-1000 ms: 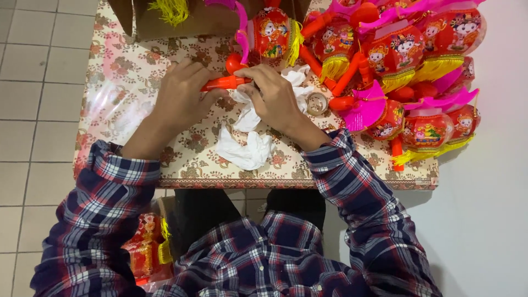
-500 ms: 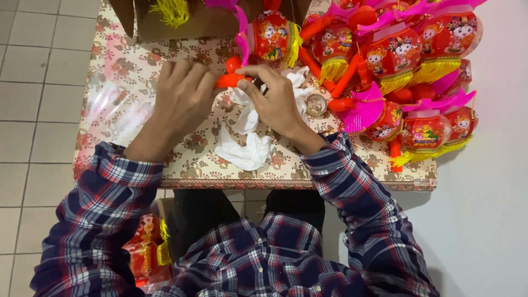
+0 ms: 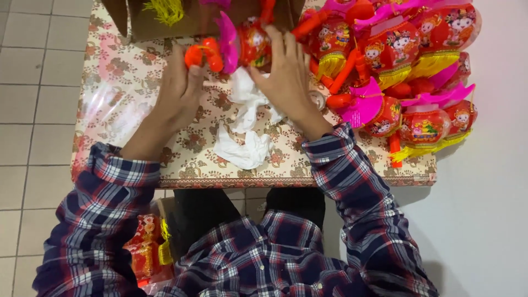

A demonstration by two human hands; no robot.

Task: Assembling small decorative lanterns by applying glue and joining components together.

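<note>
While your left hand (image 3: pixel 179 91) grips the orange handle (image 3: pixel 202 53) and your right hand (image 3: pixel 286 77) lies spread on the lantern (image 3: pixel 253 41) at twelve o'clock, a hard twist could snap the joint or tip the pile (image 3: pixel 407 66) at two o'clock.

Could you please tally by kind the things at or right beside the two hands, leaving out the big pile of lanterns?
red lantern: 1
orange handle: 1
white crumpled paper: 1
cardboard box: 1
clear plastic bag: 1
Total: 5
</note>
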